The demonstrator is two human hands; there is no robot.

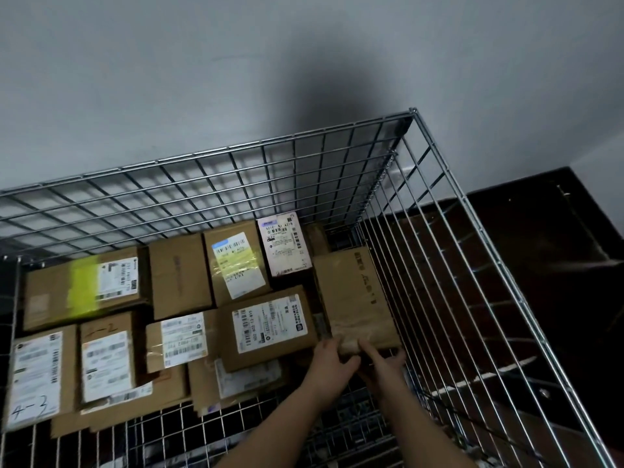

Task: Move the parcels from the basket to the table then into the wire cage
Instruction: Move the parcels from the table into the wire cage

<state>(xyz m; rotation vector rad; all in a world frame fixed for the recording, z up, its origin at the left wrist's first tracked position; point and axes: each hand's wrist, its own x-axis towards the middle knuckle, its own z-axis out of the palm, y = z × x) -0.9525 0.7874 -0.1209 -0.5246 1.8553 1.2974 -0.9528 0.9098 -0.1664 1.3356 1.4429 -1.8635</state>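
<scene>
Head view
Wire cage: open-topped metal mesh bin seen from above, its far side against a pale grey wall; dark floor lies to its right.
Plain parcel: long brown cardboard box with dark print on top, at the right side of the cage, just beside the right mesh wall; its near end is in both hands.
Left hand: reaches in from the near edge, fingers curled on the near left corner of the plain parcel; the grip is clamped on the box.
Right hand: beside the left hand, fingers wrapped over the near end of the same box; the grip is clamped on it too.
Labelled parcel: brown box with a white shipping label, just left of the plain parcel, lying tilted on top of other boxes.
Yellow-taped parcel: far left, with a yellow band and a white label.
Marked parcel: near left corner, large white label with handwritten "4-3".
Other parcels: brown boxes packed side by side across the cage floor, most showing barcode labels; print is too blurred to read.
Shadow: dark patch on the wall above the far rim.
</scene>
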